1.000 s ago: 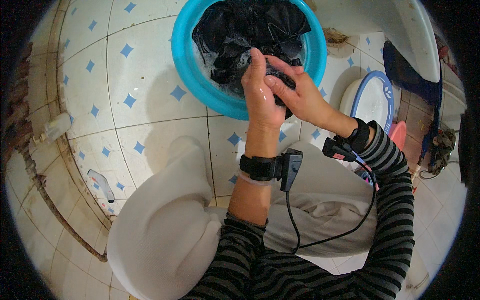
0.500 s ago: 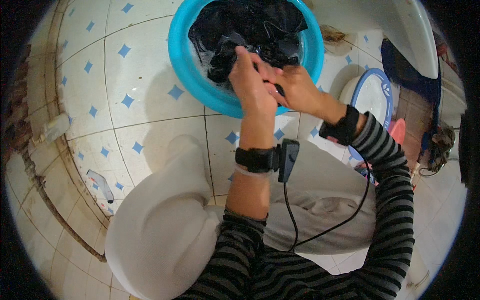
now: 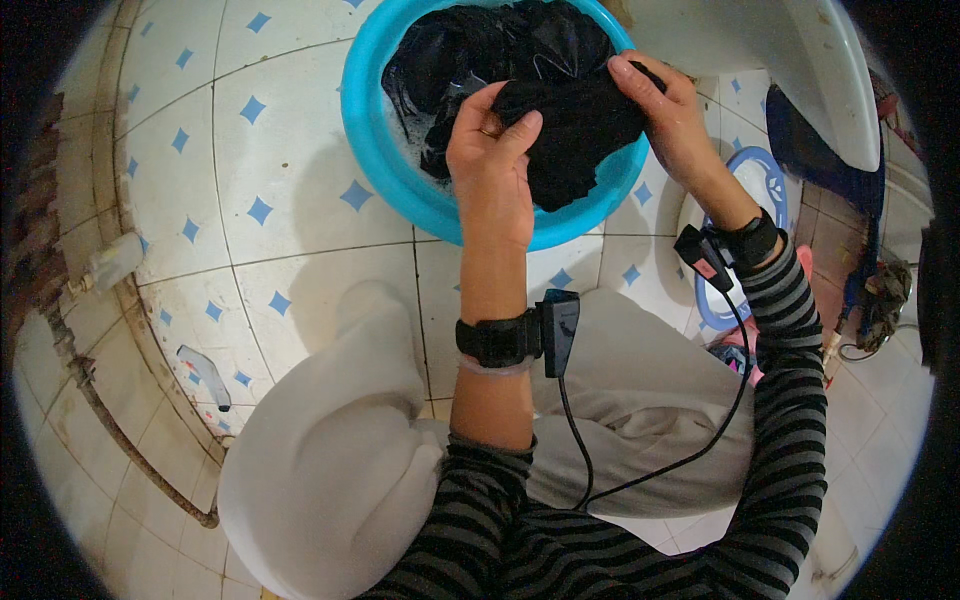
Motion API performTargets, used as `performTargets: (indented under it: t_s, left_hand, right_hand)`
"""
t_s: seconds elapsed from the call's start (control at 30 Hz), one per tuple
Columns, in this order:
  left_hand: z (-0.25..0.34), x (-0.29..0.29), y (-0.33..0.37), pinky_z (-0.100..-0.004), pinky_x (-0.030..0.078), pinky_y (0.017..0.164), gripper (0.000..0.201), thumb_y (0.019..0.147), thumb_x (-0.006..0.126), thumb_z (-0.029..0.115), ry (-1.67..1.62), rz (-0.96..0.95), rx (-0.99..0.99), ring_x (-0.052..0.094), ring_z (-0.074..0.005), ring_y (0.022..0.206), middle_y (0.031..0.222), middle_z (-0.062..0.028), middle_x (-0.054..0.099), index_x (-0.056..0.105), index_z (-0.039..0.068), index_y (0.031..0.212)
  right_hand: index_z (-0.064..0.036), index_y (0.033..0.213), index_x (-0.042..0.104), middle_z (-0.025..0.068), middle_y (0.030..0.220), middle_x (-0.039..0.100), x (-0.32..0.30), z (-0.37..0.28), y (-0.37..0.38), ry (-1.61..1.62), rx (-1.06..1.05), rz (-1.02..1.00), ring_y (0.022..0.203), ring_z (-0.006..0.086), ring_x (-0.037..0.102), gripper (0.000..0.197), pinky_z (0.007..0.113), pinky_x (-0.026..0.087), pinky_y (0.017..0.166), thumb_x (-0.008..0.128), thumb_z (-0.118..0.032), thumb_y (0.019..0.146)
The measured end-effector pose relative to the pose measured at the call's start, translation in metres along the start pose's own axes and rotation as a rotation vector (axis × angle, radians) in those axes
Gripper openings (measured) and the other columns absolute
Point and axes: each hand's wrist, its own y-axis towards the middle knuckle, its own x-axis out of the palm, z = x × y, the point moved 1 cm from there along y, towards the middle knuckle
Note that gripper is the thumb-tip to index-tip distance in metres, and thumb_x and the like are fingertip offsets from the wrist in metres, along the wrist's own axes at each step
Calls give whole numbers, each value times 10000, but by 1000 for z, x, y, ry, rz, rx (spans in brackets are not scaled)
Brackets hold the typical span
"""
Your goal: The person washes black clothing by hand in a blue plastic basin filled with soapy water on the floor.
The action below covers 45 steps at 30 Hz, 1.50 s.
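Observation:
A black cloth garment [image 3: 575, 140] is stretched between my two hands over the near right part of a turquoise basin [image 3: 372, 150]. My left hand [image 3: 490, 150] pinches its left edge between thumb and fingers. At its upper right edge, my right hand [image 3: 668, 110] grips the fabric with the thumb on top. What kind of garment it is I cannot tell. Behind it, more dark wet clothes [image 3: 440, 50] lie in the basin, with soapy suds [image 3: 408, 130] along the left inner wall.
To the right stands a blue-rimmed white basin [image 3: 765, 185], with a pink object beside it. A white fixture [image 3: 840, 90] juts in at the upper right. A clear bottle [image 3: 205, 378] lies on the tiled floor at left, near a wall pipe [image 3: 140, 455]. Cables hang from my wrist straps.
My hands were close together over the basin's near edge. Now they are apart, the right one moved up and right, with the black garment spread between them.

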Motion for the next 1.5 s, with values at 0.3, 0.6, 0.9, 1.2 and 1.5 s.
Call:
performTargets:
  t_s: [0.3, 0.6, 0.9, 1.2, 1.5]
  left_hand:
    - [13, -15, 3, -227, 401, 712, 369, 604, 498, -122, 180, 402, 257, 488, -148, 804, 909, -87, 521, 532, 25, 939]
    - [-41, -47, 6, -291, 266, 883, 348, 679, 421, -18, 358, 426, -22, 413, -221, 997, 1075, -125, 455, 519, 36, 1008]
    - [-52, -56, 13, -318, 312, 868, 395, 694, 432, 39, 48, 446, -216, 422, -220, 982, 1060, -109, 470, 447, 29, 1089]
    - [-56, -58, 18, -359, 406, 778, 252, 783, 422, 137, -218, 778, -271, 494, -234, 887, 993, -93, 503, 457, 34, 1011]
    - [-25, -25, 6, -250, 374, 771, 369, 591, 410, -29, -36, 255, 28, 490, -193, 875, 941, -97, 526, 505, -25, 947]
  right_hand:
    - [-95, 879, 519, -4, 787, 516, -16, 24, 23, -90, -175, -24, 766, 74, 482, 145, 207, 389, 665, 554, -103, 739]
    - [-156, 1096, 449, 83, 1021, 479, 49, 76, 0, -947, -299, -597, 960, 269, 438, 479, 369, 366, 791, 535, -39, 640]
    - [-201, 1105, 434, 102, 1003, 495, 60, 102, 37, -1035, -135, -717, 974, 279, 444, 491, 419, 347, 799, 500, -41, 646]
    - [-61, 1082, 424, 188, 929, 524, 75, 78, 44, -990, 84, -740, 871, 351, 492, 440, 375, 396, 760, 525, -47, 653]
    - [-89, 1045, 478, 45, 969, 518, 29, 17, 28, -178, 25, -429, 907, 124, 465, 294, 253, 366, 810, 517, -190, 771]
